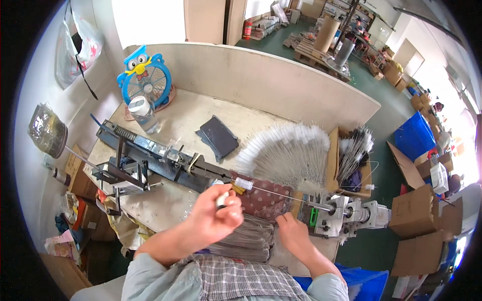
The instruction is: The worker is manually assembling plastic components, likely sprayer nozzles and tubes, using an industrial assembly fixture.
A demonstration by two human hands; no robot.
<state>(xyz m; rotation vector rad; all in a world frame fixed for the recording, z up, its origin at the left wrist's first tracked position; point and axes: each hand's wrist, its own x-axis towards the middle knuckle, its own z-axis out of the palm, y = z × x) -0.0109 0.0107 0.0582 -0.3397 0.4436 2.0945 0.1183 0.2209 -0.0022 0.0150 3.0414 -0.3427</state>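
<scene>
My left hand [217, 213] is closed round a small white and dark handle-like piece [222, 200]; its far end is hidden by my fingers. Just beyond it, a white-bristled wire brush [244, 183] is stretched along the machine, its thin stem running to the shaft [321, 206] of the right-hand machine head [346, 215]. Yellow grips [238, 188] of some tool show beside the bristles. My right hand [293, 233] is at the right end of a bundle of metal wires [241, 240], its fingers drawn together. Whatever its fingertips pinch is too small to tell. A dotted maroon cloth [265, 200] lies between the hands.
A long dark machine rail [150, 153] crosses the bench to the left. Many finished white brushes [286, 150] fan out behind it, next to a cardboard box [334, 158] of wire brushes. A dark flat case [218, 138], a bottle [143, 113] and a blue fan [147, 83] stand farther back.
</scene>
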